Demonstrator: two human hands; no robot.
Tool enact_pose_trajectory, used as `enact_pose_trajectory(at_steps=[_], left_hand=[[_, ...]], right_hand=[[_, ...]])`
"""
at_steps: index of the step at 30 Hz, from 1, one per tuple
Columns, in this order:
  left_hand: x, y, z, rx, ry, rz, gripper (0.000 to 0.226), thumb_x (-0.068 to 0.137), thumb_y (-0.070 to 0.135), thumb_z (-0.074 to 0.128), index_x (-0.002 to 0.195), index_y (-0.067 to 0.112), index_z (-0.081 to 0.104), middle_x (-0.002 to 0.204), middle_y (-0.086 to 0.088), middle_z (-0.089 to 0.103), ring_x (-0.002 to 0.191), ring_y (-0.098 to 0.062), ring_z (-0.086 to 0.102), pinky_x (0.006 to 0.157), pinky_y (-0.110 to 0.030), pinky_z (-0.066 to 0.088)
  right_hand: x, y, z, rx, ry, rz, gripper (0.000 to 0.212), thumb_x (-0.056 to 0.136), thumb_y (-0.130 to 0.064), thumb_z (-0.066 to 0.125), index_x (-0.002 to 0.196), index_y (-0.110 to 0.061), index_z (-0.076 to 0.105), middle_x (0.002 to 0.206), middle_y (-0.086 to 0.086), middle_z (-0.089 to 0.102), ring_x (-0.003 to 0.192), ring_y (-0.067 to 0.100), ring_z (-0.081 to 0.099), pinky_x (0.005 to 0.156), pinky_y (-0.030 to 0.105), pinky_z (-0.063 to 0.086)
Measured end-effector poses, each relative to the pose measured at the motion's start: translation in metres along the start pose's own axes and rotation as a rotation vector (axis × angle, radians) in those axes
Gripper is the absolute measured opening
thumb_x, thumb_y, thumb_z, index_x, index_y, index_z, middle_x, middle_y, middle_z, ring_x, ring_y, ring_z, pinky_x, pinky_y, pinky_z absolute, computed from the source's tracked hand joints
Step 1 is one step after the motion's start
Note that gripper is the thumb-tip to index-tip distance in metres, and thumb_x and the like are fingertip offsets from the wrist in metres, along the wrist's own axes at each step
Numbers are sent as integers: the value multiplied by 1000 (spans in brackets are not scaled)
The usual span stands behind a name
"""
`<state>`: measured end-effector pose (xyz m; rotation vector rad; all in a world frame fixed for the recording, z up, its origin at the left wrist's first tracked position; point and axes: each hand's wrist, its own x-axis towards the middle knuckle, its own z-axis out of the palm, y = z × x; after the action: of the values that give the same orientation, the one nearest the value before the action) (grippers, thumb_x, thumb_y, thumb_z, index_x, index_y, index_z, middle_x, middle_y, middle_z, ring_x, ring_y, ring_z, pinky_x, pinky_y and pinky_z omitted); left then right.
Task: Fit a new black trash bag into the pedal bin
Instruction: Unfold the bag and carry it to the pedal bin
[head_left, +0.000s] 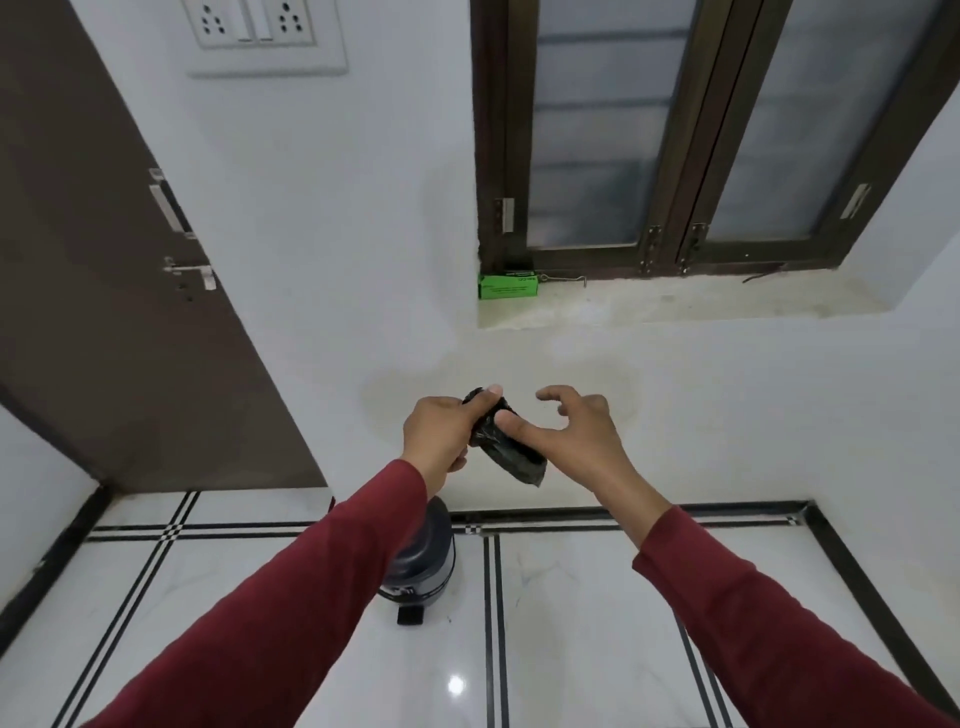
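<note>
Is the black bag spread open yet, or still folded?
Still folded. The trash bag is a compact bundle gripped in the left hand, with the right hand's thumb on it, above the pedal bin.

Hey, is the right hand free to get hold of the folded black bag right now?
Probably yes. The right hand is open with its thumb already on the folded black bag, which the left hand pinches at its upper end. Nothing sits between them.

Head-worn wide view, facing forward and down, hands near
</note>
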<state>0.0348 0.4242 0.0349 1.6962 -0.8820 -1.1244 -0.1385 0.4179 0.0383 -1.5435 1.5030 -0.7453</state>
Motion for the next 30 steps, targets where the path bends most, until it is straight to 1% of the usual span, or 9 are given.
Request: enact_pose_trajectory(at_steps=[4,11,15,17,19,21,24,27,30], left_hand=[[-12,-1,-36,-8,-120,-1,56,73,68,79,78,15,63,64,-6,50,46,-15,44,55,-29,45],[-19,-30,-136,125,-360,-17,68,72,65,81,113,14,62,74,5,57,50,-10,46,63,-31,54],[-14,-50,-183,330,-414,-13,53,80,64,75,126,43,55,76,-3,58,47,-12,47,55,-27,52],[-15,-51,-203,541,-503,-24,36,88,57,72,119,39,70,77,-2,62,57,-14,55,59,-24,47],[-14,-53,-211,812,-512,109,36,91,53,70,118,31,75,102,6,70,93,-13,65,78,-25,48],[-15,-53,-211,701,-431,265,40,91,53,70,123,28,73,123,10,69,116,-12,63,96,-28,48],[-19,-49,-207,177,-463,82,41,90,59,68,114,26,71,113,2,76,100,-20,75,90,-37,57],[-16,-59,-207,257,-504,45,17,97,35,67,99,18,72,89,1,72,72,-12,72,76,-34,54],[-12,-64,-216,9,-390,-145,14,103,15,52,110,9,63,84,-3,58,74,-19,72,66,-31,56]], right_hand=[[-13,-14,23,14,-69,5,14,86,-39,78,95,-27,77,91,-2,75,86,17,72,72,28,58],[-22,-35,73,968,4,565,17,94,-30,73,99,-14,70,74,0,70,75,15,66,58,26,59],[-24,-43,102,1257,79,616,22,92,-33,73,90,-12,66,67,1,75,77,14,66,69,27,58],[-29,-49,121,1276,71,570,25,90,-35,75,91,-12,65,85,5,76,87,19,69,78,33,59],[-34,-54,141,1239,31,522,32,87,-36,77,98,-9,67,103,10,76,96,26,72,78,42,62],[-40,-58,157,1191,-28,487,38,86,-36,77,109,-6,67,117,16,74,105,31,72,78,45,64],[-49,-64,174,1064,-125,428,27,96,-23,68,119,-10,62,123,18,71,109,31,71,80,42,63],[-58,-69,176,917,-132,409,28,98,-12,64,126,-14,57,105,11,70,86,23,70,65,35,62],[-64,-70,168,782,-72,388,33,98,-1,61,119,-25,50,96,9,67,75,21,65,62,36,56]])
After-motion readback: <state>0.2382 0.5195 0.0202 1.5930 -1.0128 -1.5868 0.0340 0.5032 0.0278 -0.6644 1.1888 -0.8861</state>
